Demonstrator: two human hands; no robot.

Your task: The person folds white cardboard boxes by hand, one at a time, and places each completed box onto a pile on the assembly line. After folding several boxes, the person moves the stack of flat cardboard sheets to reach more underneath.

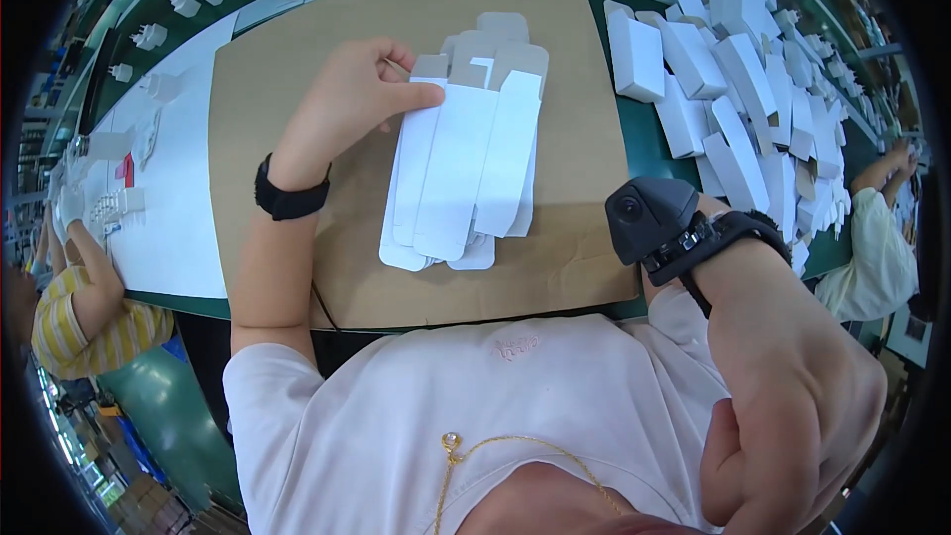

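Cartons lie flat, stacked on the cardboard, presumably for easy reach. Left hand clamped on cartons' upper-left edge, thumb on top, likely to steady them. Right hand raised, well apart; cannot tell whether its fingers grip anything.

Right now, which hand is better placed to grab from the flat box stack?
Probably the left hand: its thumb is over the upper left of the flat box stack. The right hand is at the lower right, away from it.
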